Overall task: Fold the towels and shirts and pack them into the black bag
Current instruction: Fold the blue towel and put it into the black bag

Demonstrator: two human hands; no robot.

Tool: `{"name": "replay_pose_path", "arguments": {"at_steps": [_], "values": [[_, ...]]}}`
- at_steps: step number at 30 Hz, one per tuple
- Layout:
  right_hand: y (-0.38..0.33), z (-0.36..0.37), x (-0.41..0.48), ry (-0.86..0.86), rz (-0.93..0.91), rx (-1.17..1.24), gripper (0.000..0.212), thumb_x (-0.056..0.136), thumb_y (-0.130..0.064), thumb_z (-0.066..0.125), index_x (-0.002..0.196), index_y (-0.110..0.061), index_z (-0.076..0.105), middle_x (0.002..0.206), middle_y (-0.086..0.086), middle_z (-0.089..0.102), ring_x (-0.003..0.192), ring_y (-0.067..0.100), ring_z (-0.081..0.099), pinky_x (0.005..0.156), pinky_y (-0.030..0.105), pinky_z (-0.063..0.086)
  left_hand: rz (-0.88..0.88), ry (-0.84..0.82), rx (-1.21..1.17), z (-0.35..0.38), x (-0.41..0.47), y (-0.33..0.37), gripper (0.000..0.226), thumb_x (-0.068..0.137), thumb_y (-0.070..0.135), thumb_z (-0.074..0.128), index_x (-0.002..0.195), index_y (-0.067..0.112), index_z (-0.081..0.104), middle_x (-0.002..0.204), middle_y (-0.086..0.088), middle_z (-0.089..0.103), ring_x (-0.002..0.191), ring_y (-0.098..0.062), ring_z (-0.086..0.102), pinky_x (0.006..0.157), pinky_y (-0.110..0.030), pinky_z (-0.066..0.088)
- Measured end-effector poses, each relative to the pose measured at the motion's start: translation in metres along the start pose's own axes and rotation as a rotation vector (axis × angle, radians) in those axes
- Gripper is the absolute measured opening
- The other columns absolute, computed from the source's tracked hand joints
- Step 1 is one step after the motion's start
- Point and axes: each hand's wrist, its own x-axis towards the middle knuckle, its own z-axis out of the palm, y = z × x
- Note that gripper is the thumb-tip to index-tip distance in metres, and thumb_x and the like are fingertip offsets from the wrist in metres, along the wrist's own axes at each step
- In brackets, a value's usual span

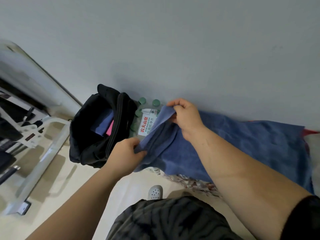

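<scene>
A blue towel [242,144] lies spread over a surface at the right, against the wall. My left hand [126,153] pinches its near left corner. My right hand [185,116] pinches the far left corner, lifted a little above the rest. The black bag [90,141] stands open on the floor just left of the towel. Inside it I see a folded blue cloth [103,125] and a pink one [109,129] beside it.
A shrink-wrapped pack of green-capped water bottles [146,118] stands between the bag and the towel. A white metal frame [43,153] stretches along the floor at the left. A red cloth edge [311,132] shows beyond the towel's far right. My white shoe [155,192] is below.
</scene>
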Motion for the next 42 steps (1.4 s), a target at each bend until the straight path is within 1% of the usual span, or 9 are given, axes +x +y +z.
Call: {"name": "replay_pose_path", "arguments": {"at_steps": [6,10,14,18,21,27,33,36,42], "values": [[-0.012,0.06,0.024,-0.196,-0.004,-0.001,0.034,0.093,-0.022,0.043,0.104,-0.042,0.069,0.122,-0.003,0.066,0.119,0.02,0.058,0.103,0.042,0.046,-0.197,0.219,-0.179,-0.033,-0.015,-0.017,0.022,0.086,0.028,0.069,0.074,0.02,0.053,0.066,-0.002,0.057,0.066,-0.027,0.059,0.051,-0.045,0.054],[-0.008,0.078,0.026,-0.229,-0.023,-0.037,0.041,0.1,-0.017,0.041,0.133,-0.033,0.059,0.138,-0.004,0.057,0.126,0.018,0.052,0.107,0.043,0.044,-0.251,0.306,-0.146,-0.051,-0.018,-0.025,0.014,0.084,0.024,0.069,0.077,0.02,0.057,0.072,0.0,0.062,0.069,-0.017,0.058,0.054,-0.031,0.041],[-0.005,0.072,0.023,-0.195,-0.014,-0.049,0.043,0.099,-0.017,0.041,0.134,-0.037,0.055,0.142,-0.004,0.052,0.132,0.023,0.051,0.11,0.051,0.044,-0.271,0.274,-0.225,-0.051,-0.02,-0.03,0.011,0.083,0.021,0.071,0.077,0.022,0.062,0.072,0.003,0.067,0.073,-0.018,0.063,0.057,-0.031,0.044],[-0.012,0.053,0.021,-0.086,-0.044,-0.065,0.038,0.09,-0.017,0.044,0.104,-0.049,0.06,0.113,0.004,0.063,0.106,0.022,0.061,0.096,0.055,0.054,-0.175,0.129,-0.361,-0.043,-0.019,-0.016,0.015,0.081,0.016,0.074,0.075,0.019,0.061,0.065,-0.003,0.066,0.058,-0.025,0.061,0.051,-0.041,0.051],[-0.023,0.024,0.015,0.004,-0.094,-0.094,0.031,0.091,-0.01,0.052,0.107,-0.036,0.055,0.076,0.008,0.05,0.072,0.02,0.051,0.069,0.042,0.053,-0.063,-0.045,-0.475,-0.038,-0.018,0.015,0.016,0.084,0.003,0.07,0.081,0.008,0.055,0.062,-0.017,0.06,0.046,-0.022,0.054,0.041,-0.031,0.046],[-0.038,-0.06,0.0,0.174,-0.163,-0.165,0.027,0.089,-0.008,0.061,0.093,-0.031,0.047,0.061,0.001,0.049,0.058,0.015,0.046,0.053,0.029,0.041,0.095,-0.38,-0.555,0.001,-0.018,0.091,0.024,0.08,-0.012,0.065,0.084,0.007,0.051,0.061,-0.011,0.052,0.048,-0.025,0.053,0.046,-0.031,0.05],[-0.031,-0.142,-0.009,0.173,-0.205,-0.311,0.028,0.087,0.002,0.066,0.079,-0.025,0.065,0.08,-0.001,0.067,0.075,0.012,0.06,0.072,0.026,0.051,0.192,-0.542,-0.477,0.069,-0.025,0.149,0.031,0.072,-0.013,0.066,0.081,0.011,0.049,0.065,-0.005,0.046,0.05,-0.021,0.049,0.05,-0.032,0.053],[-0.007,-0.17,-0.011,0.057,-0.083,-0.453,0.027,0.085,0.0,0.069,0.109,-0.012,0.072,0.109,0.005,0.071,0.098,0.013,0.063,0.087,0.019,0.049,0.183,-0.539,-0.388,0.105,-0.024,0.161,0.029,0.07,-0.008,0.065,0.089,0.009,0.05,0.065,-0.004,0.051,0.052,-0.019,0.05,0.052,-0.037,0.053],[0.036,-0.19,-0.018,-0.1,0.007,-0.723,0.075,0.081,-0.006,0.07,0.15,-0.014,0.042,0.154,-0.001,0.042,0.139,0.018,0.043,0.11,0.031,0.041,0.098,-0.511,-0.236,0.137,-0.025,0.164,0.032,0.069,0.003,0.066,0.093,0.019,0.053,0.076,0.002,0.057,0.064,-0.013,0.05,0.056,-0.027,0.044]]}}
